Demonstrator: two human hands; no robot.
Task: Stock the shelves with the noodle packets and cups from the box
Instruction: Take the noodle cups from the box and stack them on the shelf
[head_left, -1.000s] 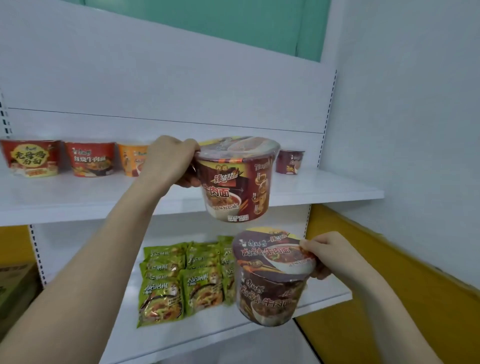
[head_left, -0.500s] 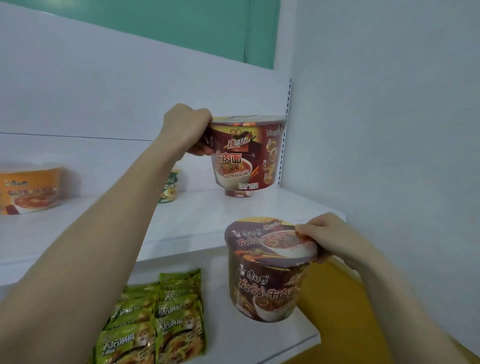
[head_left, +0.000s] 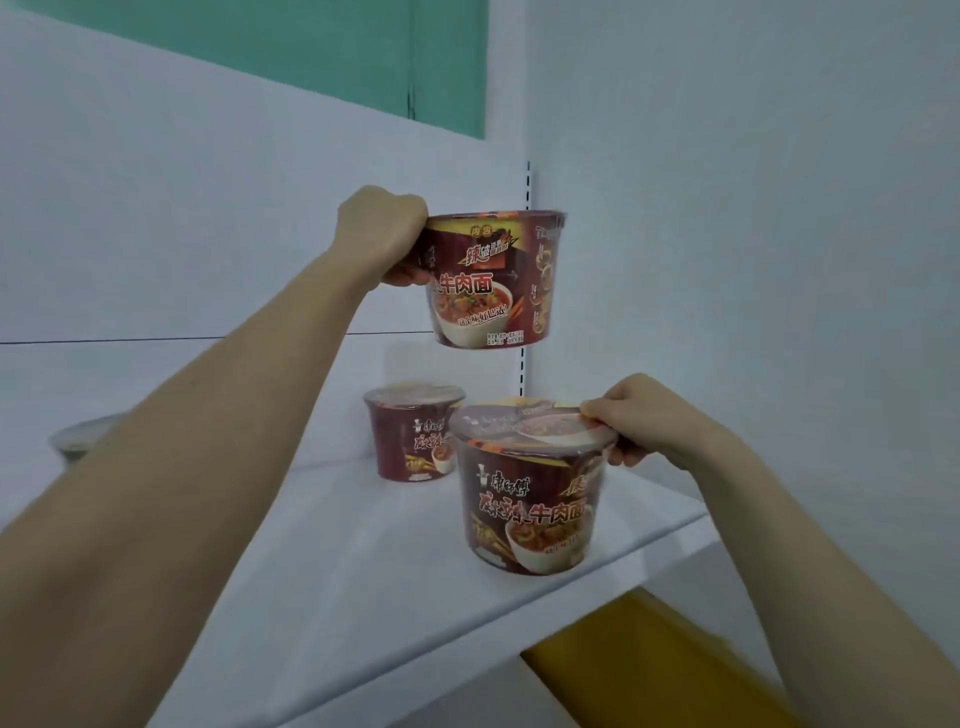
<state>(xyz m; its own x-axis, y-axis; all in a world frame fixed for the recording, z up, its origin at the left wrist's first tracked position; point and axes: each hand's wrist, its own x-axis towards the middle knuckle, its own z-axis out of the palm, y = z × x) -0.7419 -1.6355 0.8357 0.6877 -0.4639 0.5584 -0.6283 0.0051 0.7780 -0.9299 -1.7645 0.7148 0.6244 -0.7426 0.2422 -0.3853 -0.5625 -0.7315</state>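
My left hand (head_left: 382, 241) grips the rim of a dark red noodle cup (head_left: 493, 278) and holds it in the air, well above the white shelf (head_left: 337, 571). My right hand (head_left: 644, 421) pinches the lid edge of a second dark red noodle cup (head_left: 530, 499), which is low over the shelf's right end; whether its base touches the board I cannot tell. A third cup of the same kind (head_left: 413, 434) stands on the shelf behind it, near the back panel.
A pale lidded cup (head_left: 85, 434) shows at the far left, partly hidden by my left forearm. The white side wall (head_left: 753, 260) closes the shelf on the right. A yellow panel (head_left: 649, 665) lies below the shelf's front edge.
The view has shifted right and closer to the shelf corner. My right hand brought its cup up from below the shelf edge to shelf level. The left cup stays raised. The green packets have left the view.
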